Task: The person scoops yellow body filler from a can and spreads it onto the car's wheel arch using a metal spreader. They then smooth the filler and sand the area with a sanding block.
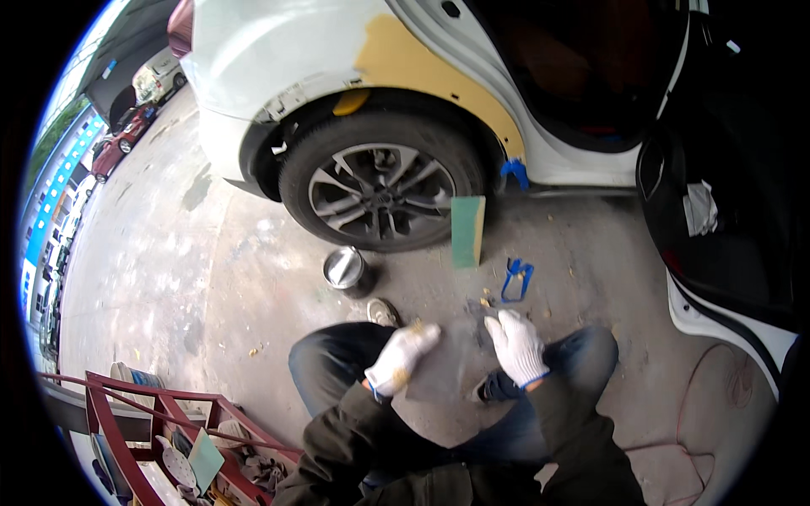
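Note:
My left hand [403, 358], in a white knit glove with yellowish smears, is closed on the edge of a flat grey sheet [443, 367], blurred and hard to tell from the floor. Opposite it, my right hand [516, 347], also gloved in white, has its fingers drawn together at the sheet's far right side. Something dark and small shows by those fingertips, too blurred to name. Ahead stands a white car [278, 51] with a tan filler patch [439, 72] over its rear wheel arch.
A metal can [344, 270] stands near the wheel [380, 190]. A green board [467, 232] leans by the tyre; a blue frame-like piece [516, 280] lies on the floor among crumbs. An open car door [734, 316] is at right, a red rack [160, 405] at lower left.

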A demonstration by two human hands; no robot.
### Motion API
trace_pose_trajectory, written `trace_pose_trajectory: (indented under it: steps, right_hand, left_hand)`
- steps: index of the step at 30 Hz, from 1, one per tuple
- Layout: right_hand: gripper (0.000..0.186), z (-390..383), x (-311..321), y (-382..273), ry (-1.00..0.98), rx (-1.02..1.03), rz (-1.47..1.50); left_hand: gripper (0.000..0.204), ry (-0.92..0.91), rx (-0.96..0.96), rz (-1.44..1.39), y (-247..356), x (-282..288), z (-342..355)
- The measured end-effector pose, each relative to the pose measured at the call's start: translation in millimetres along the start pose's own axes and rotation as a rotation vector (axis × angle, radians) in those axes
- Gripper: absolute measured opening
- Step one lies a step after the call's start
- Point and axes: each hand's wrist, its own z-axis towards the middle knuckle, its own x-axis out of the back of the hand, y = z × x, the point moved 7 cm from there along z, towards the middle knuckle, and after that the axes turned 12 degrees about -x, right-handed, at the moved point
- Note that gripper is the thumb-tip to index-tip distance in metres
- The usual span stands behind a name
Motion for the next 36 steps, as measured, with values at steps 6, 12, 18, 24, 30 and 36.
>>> trace_pose_trajectory:
  steps: [6,12,18,24,30,36]
  right_hand:
    - [0.023,-12,-54,-52,-0.567,-0.294,1.226]
    - [0.032,-18,-30,-40,-0.702,-0.251,0.809]
    - [0.035,27,-45,28,-0.302,-0.421,1.073]
    - [0.028,67,-19,6,-0.322,-0.82,1.425]
    - [0.018,142,-2,-9,-0.107,-0.532,1.52]
    - [0.024,210,-1,-50,-0.005,-0.534,1.421]
  left_hand:
    - [0.044,-0.614,0.233,-0.023,-10,-25,-3]
    - [0.037,0.178,-0.113,-0.12,62,73,38]
    - [0.037,0.083,-0.106,-0.094,78,60,54]
    - [0.036,0.081,-0.146,-0.072,80,54,105]
    - [0.032,0.449,-0.166,-0.273,50,92,140]
    - [0.017,0.636,-0.287,-0.362,49,127,157]
